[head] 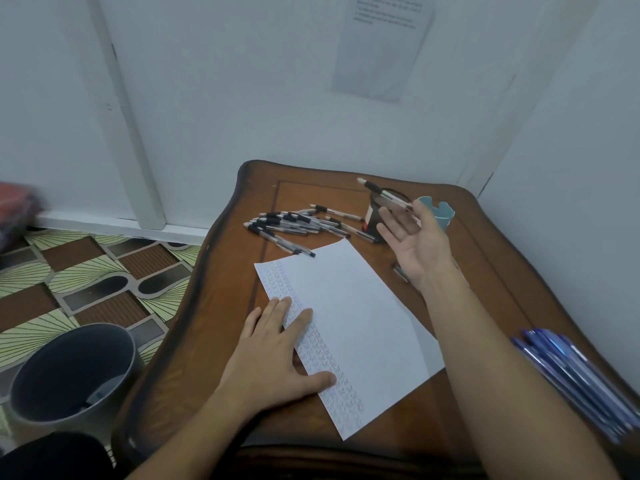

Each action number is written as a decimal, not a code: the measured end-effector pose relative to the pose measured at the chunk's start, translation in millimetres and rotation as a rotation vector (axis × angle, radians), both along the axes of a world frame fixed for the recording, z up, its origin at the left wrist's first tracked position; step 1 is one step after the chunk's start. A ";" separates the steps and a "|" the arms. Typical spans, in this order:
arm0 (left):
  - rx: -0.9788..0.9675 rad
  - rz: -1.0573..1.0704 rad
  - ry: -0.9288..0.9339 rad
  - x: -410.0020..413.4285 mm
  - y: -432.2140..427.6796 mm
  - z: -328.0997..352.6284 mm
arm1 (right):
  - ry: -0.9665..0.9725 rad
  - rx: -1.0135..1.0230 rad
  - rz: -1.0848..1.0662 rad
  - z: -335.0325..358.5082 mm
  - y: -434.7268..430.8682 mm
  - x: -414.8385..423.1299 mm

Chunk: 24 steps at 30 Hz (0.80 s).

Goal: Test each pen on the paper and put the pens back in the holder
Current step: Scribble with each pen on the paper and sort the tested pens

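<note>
My left hand [277,351] lies flat on the left edge of the white paper [356,306], which carries a strip of small pen marks. My right hand [412,237] is raised palm-up beside the black mesh holder [372,220]. Its thumb and fingertip pinch the end of a clear black-grip pen [384,194], which slants across the holder's rim with its tip pointing up and left. Several more black-grip pens [294,221] lie in a loose pile on the wooden table [221,306], left of the holder.
A teal cup-like object [438,211] stands right of the holder. A bundle of blue pens [581,375] lies at the table's right edge. One pen [401,273] lies under my right wrist. A grey bin [72,372] stands on the patterned floor to the left. Walls close in behind and on the right.
</note>
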<state>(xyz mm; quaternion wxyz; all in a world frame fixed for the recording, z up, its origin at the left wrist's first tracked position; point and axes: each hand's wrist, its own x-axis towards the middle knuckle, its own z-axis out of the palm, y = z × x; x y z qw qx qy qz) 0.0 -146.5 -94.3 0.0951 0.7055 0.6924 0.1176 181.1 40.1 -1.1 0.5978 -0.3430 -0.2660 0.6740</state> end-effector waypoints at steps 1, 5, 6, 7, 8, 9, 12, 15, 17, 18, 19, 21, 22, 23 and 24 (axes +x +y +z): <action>-0.001 0.000 0.002 0.2 -0.3 0.4 | 0.037 0.008 -0.010 0.6 -6.8 4.5; 0.006 0.009 -0.001 1.3 0.6 1.8 | 0.082 0.015 -0.018 -0.4 -28.0 15.4; 0.005 0.009 0.002 1.4 0.9 1.4 | 0.076 0.002 -0.011 -1.8 -32.6 16.6; 0.004 0.010 0.003 1.2 1.1 0.7 | 0.064 0.001 -0.001 -4.2 -36.0 17.7; 0.003 0.012 0.003 1.1 1.2 -0.2 | 0.046 0.007 0.019 -6.5 -39.9 18.1; 0.004 0.015 0.002 1.2 1.2 -0.6 | 0.022 0.013 0.039 -9.7 -43.0 18.3; 0.008 0.033 0.008 2.0 1.5 -1.5 | -0.058 -0.018 0.082 -19.6 -55.0 15.3; 0.018 0.046 0.002 2.5 2.1 -3.3 | -0.196 -0.033 0.133 -27.6 -65.9 13.2; 0.032 0.048 -0.017 2.3 2.8 -4.6 | -0.314 -0.003 0.165 -29.8 -72.0 12.1; 0.033 0.048 -0.019 2.2 3.2 -5.0 | -0.370 0.021 0.176 -30.2 -74.6 11.8; 0.028 0.047 -0.014 2.0 3.4 -5.3 | -0.411 0.045 0.183 -29.8 -77.2 11.7; 0.017 0.047 -0.009 1.6 4.0 -5.8 | -0.448 0.074 0.179 -29.7 -81.5 13.0; 0.016 0.048 -0.011 1.7 3.9 -5.6 | -0.443 0.085 0.176 -29.7 -83.5 14.8; 0.016 0.048 -0.008 1.8 3.8 -5.6 | -0.438 0.095 0.178 -30.1 -85.4 17.1; 0.015 0.049 -0.001 1.9 3.4 -5.4 | -0.447 0.098 0.191 -30.4 -87.5 19.9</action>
